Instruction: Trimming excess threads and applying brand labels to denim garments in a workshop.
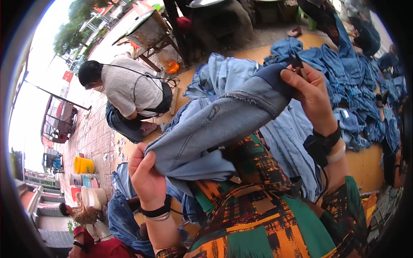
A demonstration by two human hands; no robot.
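Stretched between my hands is a light blue denim garment (215,115), its paler inner side and a frayed seam showing. My left hand (148,176) pinches its lower left edge between thumb and fingers. At the upper right, my right hand (310,88) is closed on the dark blue end of the cloth. The same hand also holds small dark thread snips (296,62), points upward; their lower part is hidden by the fingers. Below the garment, more light denim (292,142) lies by my lap.
A large heap of denim (348,81) spreads across the tan surface (365,165) on the right. A crouching person (133,88) works at the left. Beyond stand a yellow bucket (83,165) and a white bucket (95,197). A person in red sits lower left.
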